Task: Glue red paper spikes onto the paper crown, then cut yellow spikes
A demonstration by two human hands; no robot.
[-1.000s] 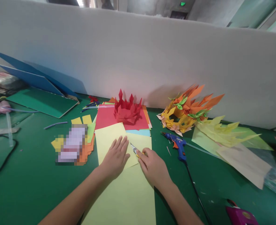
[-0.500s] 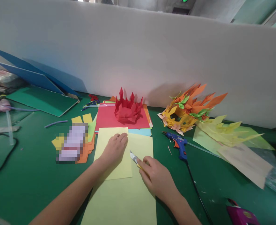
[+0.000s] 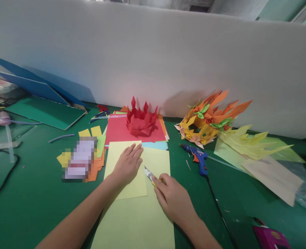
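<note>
My left hand point(image 3: 128, 162) lies flat, fingers stretched out, on a smaller pale yellow sheet of paper point(image 3: 132, 190). That sheet rests over a longer pale yellow sheet point(image 3: 137, 221) running toward me. In my right hand point(image 3: 172, 197) is a utility knife point(image 3: 149, 174) with a yellow part showing; its blade points up and left, near the right edge of the smaller sheet. Whether the tip touches the paper I cannot tell. Beyond my hands, a red paper crown point(image 3: 142, 122) stands on a stack topped by red paper point(image 3: 114, 129).
To the right lie a blue glue gun point(image 3: 201, 160) with a black cord, orange and yellow paper crowns point(image 3: 207, 121), loose sheets point(image 3: 272, 180) and a magenta object point(image 3: 271, 238). Leftward are a pixelated flat object point(image 3: 80, 158), orange paper pieces point(image 3: 93, 173) and blue boards point(image 3: 36, 86). A white partition point(image 3: 153, 58) stands behind.
The fingers of my left hand have straightened and spread on the smaller sheet. My right hand and the knife have barely moved.
</note>
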